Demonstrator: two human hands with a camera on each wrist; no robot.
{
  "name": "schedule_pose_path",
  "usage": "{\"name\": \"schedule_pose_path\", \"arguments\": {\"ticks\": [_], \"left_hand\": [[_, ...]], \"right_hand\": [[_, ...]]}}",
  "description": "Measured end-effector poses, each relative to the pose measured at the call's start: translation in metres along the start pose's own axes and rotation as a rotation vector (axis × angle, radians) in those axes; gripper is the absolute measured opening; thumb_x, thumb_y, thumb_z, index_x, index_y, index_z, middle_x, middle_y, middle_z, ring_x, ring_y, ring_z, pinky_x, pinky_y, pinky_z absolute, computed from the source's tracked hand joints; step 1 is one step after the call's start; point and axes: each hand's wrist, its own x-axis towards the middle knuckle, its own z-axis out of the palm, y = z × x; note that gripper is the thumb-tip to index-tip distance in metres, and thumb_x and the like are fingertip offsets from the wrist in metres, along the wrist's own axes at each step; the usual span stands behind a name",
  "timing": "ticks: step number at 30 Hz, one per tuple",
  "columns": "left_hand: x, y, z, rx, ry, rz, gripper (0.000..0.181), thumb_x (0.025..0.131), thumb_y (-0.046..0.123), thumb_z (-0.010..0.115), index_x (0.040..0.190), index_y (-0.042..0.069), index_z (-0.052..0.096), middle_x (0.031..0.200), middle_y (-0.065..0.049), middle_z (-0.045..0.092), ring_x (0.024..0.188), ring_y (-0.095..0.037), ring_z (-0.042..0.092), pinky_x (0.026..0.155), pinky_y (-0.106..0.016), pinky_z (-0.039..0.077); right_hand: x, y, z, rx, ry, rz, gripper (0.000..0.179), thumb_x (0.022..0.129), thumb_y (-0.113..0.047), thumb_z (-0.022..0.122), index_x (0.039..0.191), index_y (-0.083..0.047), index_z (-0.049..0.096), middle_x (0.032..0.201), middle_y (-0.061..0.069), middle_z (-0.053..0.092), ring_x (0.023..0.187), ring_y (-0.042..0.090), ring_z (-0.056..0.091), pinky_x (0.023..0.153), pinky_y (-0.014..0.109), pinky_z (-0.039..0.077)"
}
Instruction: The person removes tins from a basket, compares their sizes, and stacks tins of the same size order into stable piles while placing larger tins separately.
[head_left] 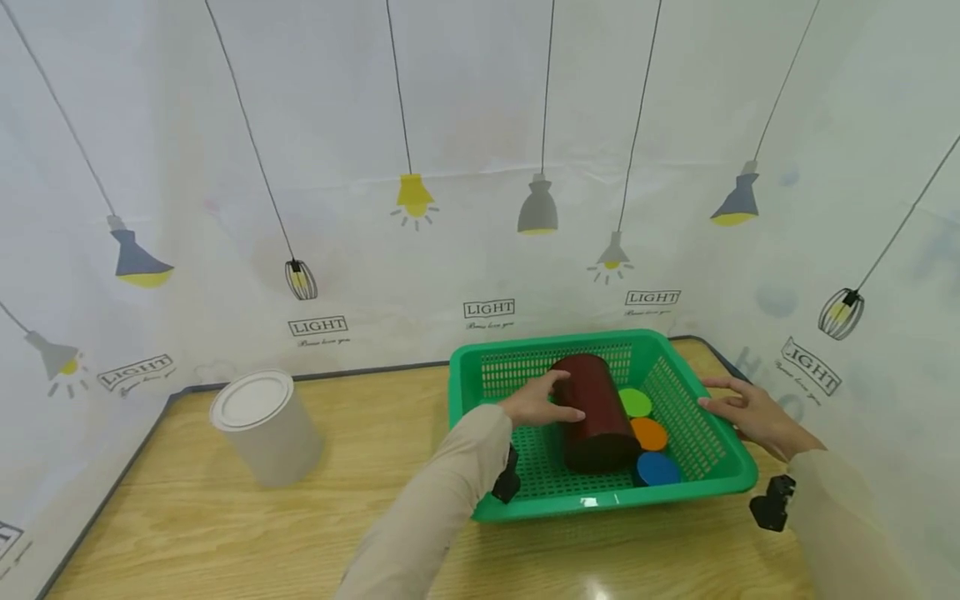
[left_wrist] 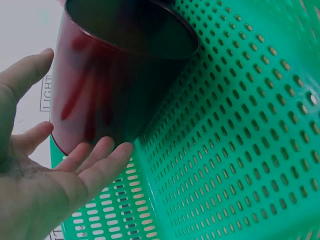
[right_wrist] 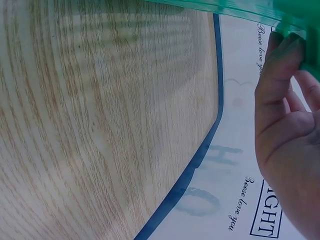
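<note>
A dark red cylinder lies on its side in a green perforated plastic basket. My left hand is at the cylinder's left side, thumb and fingers spread. In the left wrist view, the fingertips are right at its glossy wall and their reflection shows on it. My right hand grips the basket's right rim; in the right wrist view its fingers bend at the green edge. Beside the cylinder, along the basket's right side, lie a light green disc, an orange disc and a blue disc.
A white lidded can stands on the wooden table, left of the basket. Behind the table and to both sides hangs a white backdrop printed with lamps. A dark edge strip runs along the table's back.
</note>
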Motion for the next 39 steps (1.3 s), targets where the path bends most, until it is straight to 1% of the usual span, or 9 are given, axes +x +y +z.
{"name": "schedule_pose_path", "arguments": {"ticks": [3,8,14,17,24,26,29,34,39], "left_hand": [[0.001,0.004,0.001,0.034,0.005,-0.012,0.068,0.084,0.032,0.061,0.139,0.014,0.026,0.14,-0.011,0.026,0.127,-0.027,0.026,0.094,-0.04,0.035],[0.001,0.009,0.002,0.092,0.031,-0.024,0.068,0.083,0.034,0.061,0.139,0.014,0.027,0.139,-0.015,0.023,0.128,-0.03,0.022,0.093,-0.042,0.035],[0.004,0.008,0.003,0.089,0.027,-0.042,0.07,0.083,0.034,0.061,0.14,0.015,0.024,0.144,-0.017,0.01,0.132,-0.033,0.009,0.097,-0.047,0.03],[0.007,0.004,0.003,0.066,0.01,-0.046,0.072,0.083,0.032,0.061,0.141,0.017,0.022,0.145,-0.016,0.009,0.132,-0.033,0.006,0.097,-0.048,0.029],[0.005,-0.004,-0.001,-0.057,-0.073,-0.105,0.074,0.084,0.026,0.062,0.142,0.025,0.017,0.145,-0.014,0.003,0.128,-0.031,0.02,0.082,-0.045,0.044],[0.003,-0.005,-0.003,-0.082,-0.096,-0.116,0.075,0.084,0.026,0.061,0.143,0.026,0.014,0.146,-0.013,0.0,0.129,-0.032,0.018,0.081,-0.047,0.045],[0.0,-0.005,-0.005,-0.098,-0.112,-0.117,0.076,0.084,0.029,0.06,0.143,0.025,0.012,0.147,-0.01,0.003,0.13,-0.031,0.019,0.082,-0.049,0.043],[-0.006,-0.005,-0.006,-0.139,-0.102,-0.118,0.079,0.083,0.033,0.061,0.143,0.02,0.012,0.145,-0.007,0.014,0.124,-0.03,0.032,0.087,-0.05,0.04],[-0.01,-0.008,-0.009,-0.051,-0.05,-0.115,0.078,0.082,0.039,0.06,0.143,0.017,0.016,0.144,-0.008,0.018,0.128,-0.027,0.023,0.094,-0.044,0.035]], "right_hand": [[0.001,-0.001,0.0,-0.001,-0.004,-0.007,0.066,0.09,-0.036,0.05,0.137,0.001,0.022,0.115,0.028,0.049,0.085,0.02,0.059,0.073,0.041,0.049],[0.001,-0.001,0.002,0.015,-0.003,-0.022,0.064,0.09,-0.034,0.05,0.136,0.001,0.023,0.113,0.027,0.05,0.083,0.021,0.059,0.07,0.039,0.05],[-0.001,-0.002,0.001,0.024,-0.004,-0.02,0.063,0.09,-0.033,0.051,0.136,0.001,0.024,0.11,0.024,0.053,0.082,0.02,0.06,0.069,0.039,0.05],[-0.001,-0.003,0.001,0.017,-0.005,-0.016,0.064,0.09,-0.034,0.051,0.136,0.001,0.023,0.111,0.024,0.053,0.083,0.02,0.059,0.071,0.039,0.05],[-0.001,-0.002,0.0,0.013,-0.001,-0.001,0.065,0.09,-0.034,0.051,0.136,0.001,0.023,0.11,0.022,0.054,0.082,0.018,0.059,0.07,0.037,0.05],[-0.001,-0.002,0.0,0.012,0.001,-0.002,0.065,0.09,-0.034,0.051,0.136,0.001,0.023,0.11,0.022,0.054,0.082,0.018,0.059,0.07,0.037,0.05],[-0.001,-0.001,0.0,0.009,0.002,-0.008,0.064,0.09,-0.034,0.051,0.136,0.001,0.023,0.11,0.023,0.053,0.082,0.018,0.059,0.07,0.037,0.05],[-0.003,0.0,0.0,0.017,0.0,-0.015,0.063,0.09,-0.032,0.05,0.136,0.002,0.023,0.11,0.023,0.053,0.081,0.019,0.059,0.069,0.037,0.049],[-0.003,-0.002,0.0,0.015,-0.008,-0.015,0.064,0.09,-0.033,0.05,0.136,0.002,0.023,0.112,0.025,0.052,0.083,0.02,0.059,0.073,0.04,0.049]]}}
